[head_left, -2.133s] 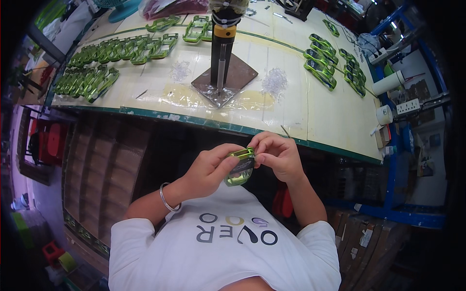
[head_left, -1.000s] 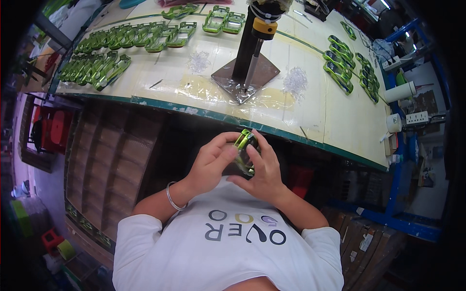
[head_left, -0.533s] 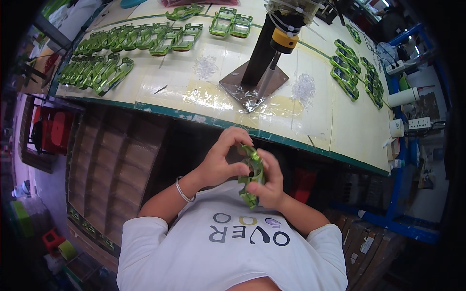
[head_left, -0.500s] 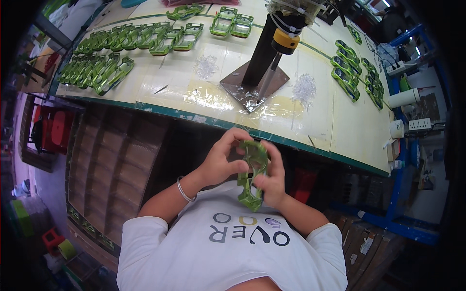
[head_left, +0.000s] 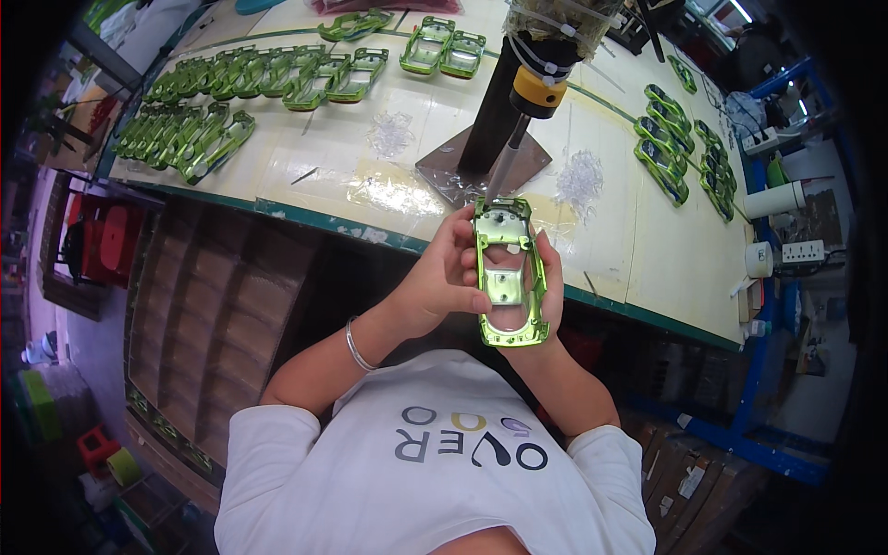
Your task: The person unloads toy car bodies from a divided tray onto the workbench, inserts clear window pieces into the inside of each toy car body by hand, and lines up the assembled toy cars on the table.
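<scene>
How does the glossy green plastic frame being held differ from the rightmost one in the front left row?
The held frame is in both hands; the row frame rests on the cream tabletop. The held frame points nearly straight ahead; the row frame slants. Both are green, with openings.

blocked at upper centre by the dark post [head_left: 486,134] and slanting rod [head_left: 506,165], just beyond the top end of the held shell [head_left: 505,285]. hemmed in at upper left and upper right by green shells [head_left: 245,72]. passable over the tabletop [head_left: 612,227] either side of the post, skirting heaps of clear scraps [head_left: 580,182].
</scene>
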The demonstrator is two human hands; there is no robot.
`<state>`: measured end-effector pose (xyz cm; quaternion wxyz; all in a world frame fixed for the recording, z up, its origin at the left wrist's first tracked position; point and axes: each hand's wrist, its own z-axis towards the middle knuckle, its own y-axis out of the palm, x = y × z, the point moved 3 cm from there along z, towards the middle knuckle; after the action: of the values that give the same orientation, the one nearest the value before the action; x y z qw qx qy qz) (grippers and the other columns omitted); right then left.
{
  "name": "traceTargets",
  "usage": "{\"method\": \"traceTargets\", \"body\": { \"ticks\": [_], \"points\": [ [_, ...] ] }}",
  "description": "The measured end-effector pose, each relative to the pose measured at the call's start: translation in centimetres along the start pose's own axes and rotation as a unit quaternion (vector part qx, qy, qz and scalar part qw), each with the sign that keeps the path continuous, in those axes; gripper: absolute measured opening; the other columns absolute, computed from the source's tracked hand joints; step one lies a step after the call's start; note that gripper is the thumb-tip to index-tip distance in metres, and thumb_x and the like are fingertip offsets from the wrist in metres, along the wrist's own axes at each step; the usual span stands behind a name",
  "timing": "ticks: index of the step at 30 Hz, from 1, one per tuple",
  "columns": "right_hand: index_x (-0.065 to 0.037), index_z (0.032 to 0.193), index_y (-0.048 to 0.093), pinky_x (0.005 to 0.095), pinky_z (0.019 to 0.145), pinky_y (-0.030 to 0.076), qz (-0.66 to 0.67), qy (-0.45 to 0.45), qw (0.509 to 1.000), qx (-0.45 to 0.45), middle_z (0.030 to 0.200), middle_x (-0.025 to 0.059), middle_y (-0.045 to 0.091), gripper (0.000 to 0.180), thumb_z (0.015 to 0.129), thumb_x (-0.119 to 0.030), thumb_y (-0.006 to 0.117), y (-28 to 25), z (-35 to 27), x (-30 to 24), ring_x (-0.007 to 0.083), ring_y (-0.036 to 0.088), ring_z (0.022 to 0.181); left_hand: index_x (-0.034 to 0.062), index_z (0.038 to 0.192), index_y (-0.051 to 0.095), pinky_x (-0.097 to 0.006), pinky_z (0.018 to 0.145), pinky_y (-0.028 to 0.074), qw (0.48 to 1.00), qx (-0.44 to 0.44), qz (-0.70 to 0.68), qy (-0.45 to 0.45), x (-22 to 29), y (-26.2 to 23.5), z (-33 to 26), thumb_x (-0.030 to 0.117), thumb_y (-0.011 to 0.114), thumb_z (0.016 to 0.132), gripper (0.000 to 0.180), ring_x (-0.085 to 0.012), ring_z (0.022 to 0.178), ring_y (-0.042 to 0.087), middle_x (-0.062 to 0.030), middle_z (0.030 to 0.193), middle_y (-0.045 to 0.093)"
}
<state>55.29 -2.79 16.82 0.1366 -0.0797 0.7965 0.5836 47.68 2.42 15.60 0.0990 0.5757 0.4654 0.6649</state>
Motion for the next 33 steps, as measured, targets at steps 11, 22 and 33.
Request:
{"method": "traceTargets", "body": {
  "ticks": [11, 22, 33],
  "points": [
    [0.007, 0.109, 0.041, 0.0291, 0.065, 0.045, 0.0, 0.006, 1.0, 0.002, 0.085, 0.0164, 0.052, 0.06, 0.083, -0.045, 0.026, 0.6, 0.1, -0.2, 0.0216, 0.052, 0.07, 0.0044, 0.127, 0.009, -0.022, 0.081, 0.037, 1.0, 0.008, -0.002, 0.006, 0.9, 0.8, 0.1, 0.004, 0.073, 0.048, 0.102, -0.0099, 0.089, 0.04, -0.003, 0.102, 0.036],
    [0.007, 0.112, 0.039, 0.0286, 0.067, 0.045, 0.024, 0.018, 0.999, -0.015, 0.091, 0.0177, 0.051, 0.063, 0.082, -0.047, 0.027, 0.6, -0.4, -0.1, 0.0226, 0.052, 0.072, 0.0031, 0.127, 0.009, -0.024, 0.085, 0.036, 1.0, -0.003, 0.023, 0.008, 0.9, 0.4, 0.1, 0.007, 0.074, 0.051, 0.1, -0.0128, 0.094, 0.039, -0.0042, 0.104, 0.034],
    [-0.005, 0.109, 0.043, 0.0303, 0.06, 0.047, -0.083, -0.042, 0.996, -0.004, 0.085, 0.0122, 0.054, 0.058, 0.081, -0.052, 0.024, -0.6, -1.0, -0.2, 0.0188, 0.054, 0.069, 0.0037, 0.126, 0.009, -0.024, 0.074, 0.043, 0.997, -0.01, 0.07, -0.034, 1.4, 0.5, 0.0, 0.01, 0.075, 0.052, 0.099, -0.0146, 0.088, 0.046, -0.0103, 0.11, 0.039]
  ]
}}
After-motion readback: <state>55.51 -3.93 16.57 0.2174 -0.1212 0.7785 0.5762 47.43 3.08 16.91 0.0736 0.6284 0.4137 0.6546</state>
